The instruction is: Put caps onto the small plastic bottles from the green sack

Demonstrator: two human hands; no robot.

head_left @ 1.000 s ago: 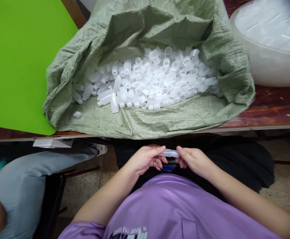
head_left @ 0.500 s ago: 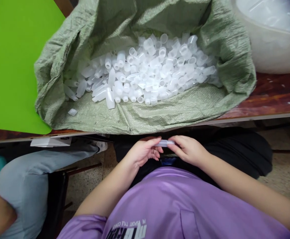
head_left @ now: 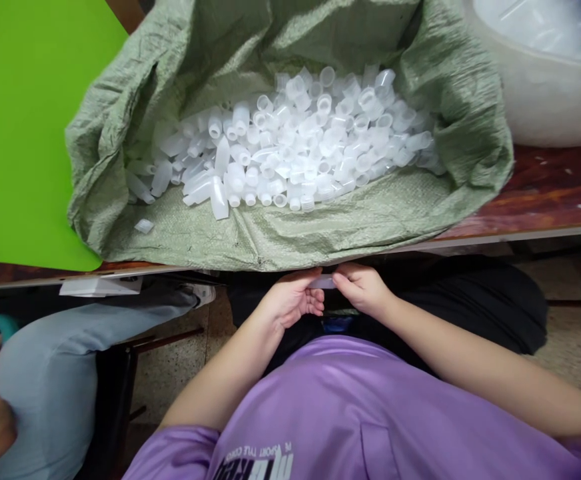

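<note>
Just below the table's front edge, over my lap, both hands grip a small translucent plastic tube (head_left: 322, 283). My left hand (head_left: 298, 300) pinches its left end between thumb and forefinger, the other fingers curled below. My right hand (head_left: 363, 287) closes on its right end with thumb and fingertips and hides that end. Above them on the table lies an open pale green woven sack (head_left: 290, 247). Inside it is a heap of translucent plastic tubes (head_left: 290, 147), many with a narrow neck or an open round end.
A bright green board (head_left: 20, 147) covers the table at left. A white tub (head_left: 550, 100) holding clear plastic pieces stands at right on the red-brown tabletop (head_left: 560, 187). Another person's leg in jeans (head_left: 50, 380) and arm are at lower left. A white box (head_left: 100, 287) sits below the edge.
Both hands have moved slightly up toward the table edge with the tube, and less of it shows between them. The other person's arm has shifted a little left.
</note>
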